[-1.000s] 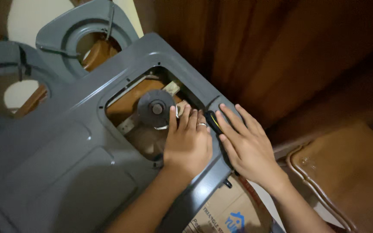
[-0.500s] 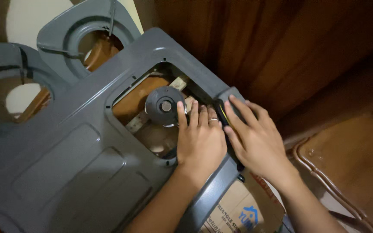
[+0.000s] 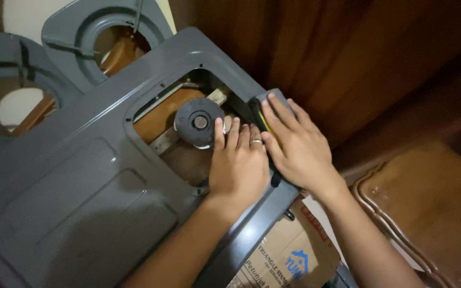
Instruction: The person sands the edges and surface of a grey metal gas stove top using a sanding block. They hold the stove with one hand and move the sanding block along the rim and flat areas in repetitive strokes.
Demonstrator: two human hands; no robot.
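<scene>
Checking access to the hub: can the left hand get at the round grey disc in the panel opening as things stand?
Probably yes. The left hand lies flat over the opening's edge, its forefinger tip right beside the round grey disc, nothing between them. The right hand rests off to the side on a black-and-yellow tool.

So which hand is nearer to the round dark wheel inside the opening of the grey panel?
Left. The left hand has its fingertips at the round wheel. The right hand lies farther right, on the panel's edge, over a black-and-yellow tool.
</scene>
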